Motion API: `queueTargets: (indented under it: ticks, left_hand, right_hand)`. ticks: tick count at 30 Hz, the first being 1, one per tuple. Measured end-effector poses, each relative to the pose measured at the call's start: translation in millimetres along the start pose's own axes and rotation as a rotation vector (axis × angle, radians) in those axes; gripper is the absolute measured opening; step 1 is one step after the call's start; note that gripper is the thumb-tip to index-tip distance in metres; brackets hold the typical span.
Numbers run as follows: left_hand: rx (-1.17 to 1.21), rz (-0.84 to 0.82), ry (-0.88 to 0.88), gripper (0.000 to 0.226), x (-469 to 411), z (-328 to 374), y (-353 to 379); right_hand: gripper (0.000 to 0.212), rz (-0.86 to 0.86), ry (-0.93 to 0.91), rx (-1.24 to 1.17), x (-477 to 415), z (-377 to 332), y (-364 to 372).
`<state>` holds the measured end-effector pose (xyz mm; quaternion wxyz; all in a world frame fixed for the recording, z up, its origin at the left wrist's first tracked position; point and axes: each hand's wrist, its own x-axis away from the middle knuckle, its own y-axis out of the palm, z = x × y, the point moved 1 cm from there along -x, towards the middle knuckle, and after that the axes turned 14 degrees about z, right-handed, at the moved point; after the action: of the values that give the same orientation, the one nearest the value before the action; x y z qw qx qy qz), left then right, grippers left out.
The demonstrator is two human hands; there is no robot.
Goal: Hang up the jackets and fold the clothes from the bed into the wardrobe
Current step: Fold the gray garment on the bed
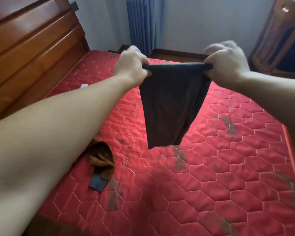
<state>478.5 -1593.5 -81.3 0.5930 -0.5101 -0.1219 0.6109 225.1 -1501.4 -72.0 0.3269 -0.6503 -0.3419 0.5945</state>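
Both hands pinch the top edge of a dark garment, the left hand at one corner and the right hand at the other, fingers curled round the fabric so the edge pulls into a taut line between them. Held up above the bed, the cloth hangs free and narrows to its lower hem, clear of the red quilted mattress. It looks light, thin and limp, likely to sag wherever it is not supported; the two top corners seem the sound place for each grip while folding. On the bed, below and left of the raised piece, lies a brown garment with a dark band at one end, crumpled and untouched. A small pale object sits on the bed near the wooden headboard. Beyond the bed's far right corner stands a wooden wardrobe, its interior dark, contents impossible to make out.
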Motion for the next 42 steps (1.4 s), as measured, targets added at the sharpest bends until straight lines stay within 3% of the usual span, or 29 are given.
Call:
queueTargets:
  ticks: [3, 5, 9, 13, 17, 23, 29, 31, 33, 35, 37, 40, 42]
  left_hand:
    - [0.030, 0.073, 0.189, 0.019, -10, 9, -17]
    - [-0.023, 0.037, 0.348, 0.022, -2, 13, -24]
    - [-0.191, -0.165, 0.462, 0.015, 54, 4, -14]
    - [-0.217, -0.387, 0.604, 0.006, 165, -16, 32]
    - [-0.337, -0.790, 0.428, 0.017, 299, -41, 84]
    - [-0.289, -1.116, 0.170, 0.020, 446, -44, 112]
    - [-0.115, -1.306, -0.181, 0.017, 479, -44, 114]
    - [-0.047, -1.289, -0.303, 0.025, 476, -49, 115]
    - [0.013, -1.137, -0.376, 0.024, 467, -59, 119]
    - [0.128, -0.951, -0.503, 0.023, 453, -72, 126]
    - [0.298, -0.766, -0.690, 0.021, 436, -84, 138]
    - [0.710, -0.399, -1.136, 0.012, 421, -110, 177]
    - [0.746, -0.402, -1.283, 0.028, 433, -129, 212]
  right_hand:
    - [0.022, 0.164, -0.117, 0.026, -6, 5, -17]
    - [0.026, 0.167, -0.187, 0.077, 3, 11, -22]
    - [0.011, -0.008, -0.396, 0.103, 64, 9, -2]
    - [0.024, -0.245, -0.507, 0.043, 178, -3, 42]
    - [0.006, -0.451, -0.434, -0.122, 307, -20, 95]
    - [0.019, -0.923, -0.366, -0.077, 450, -42, 114]
    - [0.021, -1.249, -0.187, -0.174, 474, -45, 102]
    - [0.017, -1.392, -0.134, -0.230, 467, -40, 109]
    - [0.011, -1.435, -0.023, -0.279, 453, -30, 122]
    - [0.018, -1.393, 0.245, -0.436, 430, -15, 138]
    - [0.018, -1.205, 0.542, -0.630, 407, 0, 158]
    - [0.006, -0.769, 1.003, -0.903, 396, 16, 202]
    - [0.015, -0.746, 1.151, -0.942, 411, 18, 236]
